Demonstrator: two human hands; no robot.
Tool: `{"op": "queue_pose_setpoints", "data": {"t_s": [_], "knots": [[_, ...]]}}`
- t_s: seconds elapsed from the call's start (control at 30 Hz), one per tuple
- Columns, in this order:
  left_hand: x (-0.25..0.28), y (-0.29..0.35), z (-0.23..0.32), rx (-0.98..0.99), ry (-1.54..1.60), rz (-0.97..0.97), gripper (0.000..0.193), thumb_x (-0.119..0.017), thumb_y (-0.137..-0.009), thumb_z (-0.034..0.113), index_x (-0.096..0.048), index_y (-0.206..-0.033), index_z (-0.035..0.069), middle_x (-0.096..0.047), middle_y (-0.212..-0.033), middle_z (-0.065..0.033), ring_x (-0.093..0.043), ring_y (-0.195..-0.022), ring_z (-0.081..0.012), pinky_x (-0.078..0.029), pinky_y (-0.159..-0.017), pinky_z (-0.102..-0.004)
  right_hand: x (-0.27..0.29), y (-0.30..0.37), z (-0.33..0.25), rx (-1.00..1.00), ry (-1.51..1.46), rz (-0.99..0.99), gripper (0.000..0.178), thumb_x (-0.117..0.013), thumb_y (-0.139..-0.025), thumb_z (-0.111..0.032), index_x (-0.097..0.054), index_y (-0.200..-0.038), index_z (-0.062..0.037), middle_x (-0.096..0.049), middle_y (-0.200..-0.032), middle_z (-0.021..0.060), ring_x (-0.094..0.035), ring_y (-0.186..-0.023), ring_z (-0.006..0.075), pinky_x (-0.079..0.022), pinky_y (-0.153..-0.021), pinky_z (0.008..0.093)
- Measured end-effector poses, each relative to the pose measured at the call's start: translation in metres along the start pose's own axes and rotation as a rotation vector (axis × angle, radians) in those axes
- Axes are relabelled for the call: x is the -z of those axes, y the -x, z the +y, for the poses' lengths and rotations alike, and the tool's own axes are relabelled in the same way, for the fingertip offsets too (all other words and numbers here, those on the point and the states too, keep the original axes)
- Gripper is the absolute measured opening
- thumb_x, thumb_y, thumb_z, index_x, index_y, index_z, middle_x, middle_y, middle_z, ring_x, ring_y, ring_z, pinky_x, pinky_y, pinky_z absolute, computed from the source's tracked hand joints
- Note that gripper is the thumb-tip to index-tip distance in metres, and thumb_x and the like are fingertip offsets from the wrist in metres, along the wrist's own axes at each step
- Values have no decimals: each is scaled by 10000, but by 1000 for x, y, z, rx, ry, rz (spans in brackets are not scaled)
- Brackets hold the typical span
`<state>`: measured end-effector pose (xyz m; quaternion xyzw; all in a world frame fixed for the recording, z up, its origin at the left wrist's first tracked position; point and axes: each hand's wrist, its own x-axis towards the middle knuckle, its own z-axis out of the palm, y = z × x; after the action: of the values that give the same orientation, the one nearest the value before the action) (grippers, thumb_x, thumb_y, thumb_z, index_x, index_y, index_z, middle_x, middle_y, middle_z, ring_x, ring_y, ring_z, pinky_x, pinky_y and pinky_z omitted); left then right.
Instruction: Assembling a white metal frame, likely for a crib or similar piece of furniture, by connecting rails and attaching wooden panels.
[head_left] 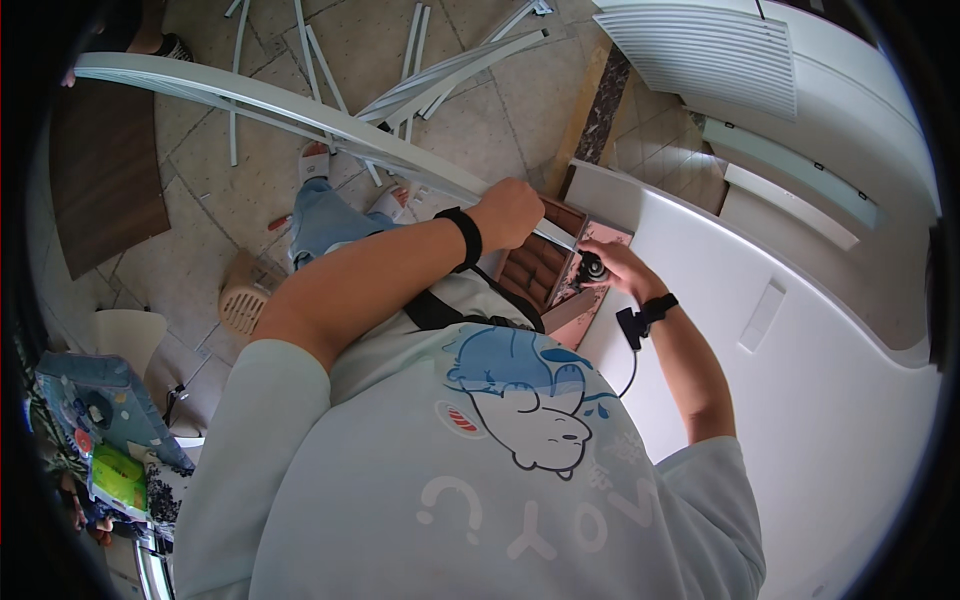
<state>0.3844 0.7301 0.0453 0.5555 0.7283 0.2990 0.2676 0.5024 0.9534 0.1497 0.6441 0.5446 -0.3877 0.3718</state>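
A long white metal bar slants from the far left down to my hands. My left hand is closed round it close to its near end. The bar's end comes out beyond my fist, toward my right hand. In my right hand's fingers is a black wheel-like piece, close to the bar's end; whether the two are joined, I cannot tell. Below both hands lies a brown divided box with a pink, dark-patterned side, partly hidden by my hands and shirt.
Another person's hand is at the bar's far end. Several loose white bars lie on the tiled floor. A white curved surface spreads to my right. A beige plastic basket and a brown board are on the left.
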Motion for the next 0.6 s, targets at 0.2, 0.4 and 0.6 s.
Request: {"op": "queue_pose_setpoints", "data": {"t_s": [0.2, 0.4, 0.6], "knots": [[1, 1, -1, 1, 53, 19, 210, -732, -785, 256, -719, -823, 51, -696, -789, -156, -690, -792, -328, -535, -714, -420, -17, 2, 41, -71, -874, -286, 257, -559, -944, -245, -605, -878, -1, -662, -875, 182, -668, -780, 286, -600, -704, 362], [-5, 0, -1, -8, 6, 17, 220, -732, -786, 265, -711, -818, 48, -693, -810, -150, -685, -819, -322, -527, -736, -423, -9, 40, 35, 882, 833, 737, 461, -619, -880, -155, -511, -1293, 18, -619, -1114, 244, -631, -1037, 368, -524, -900, 453], [-7, 1, -1, 3, -10, 59, 212, -740, -770, 249, -702, -824, 47, -686, -808, -142, -678, -831, -324, -517, -735, -433, -28, 50, 23, 1133, 1140, 433, 718, -742, -766, -62, -398, -1396, -37, -602, -1162, 194, -607, -1070, 368, -510, -900, 428]]}}
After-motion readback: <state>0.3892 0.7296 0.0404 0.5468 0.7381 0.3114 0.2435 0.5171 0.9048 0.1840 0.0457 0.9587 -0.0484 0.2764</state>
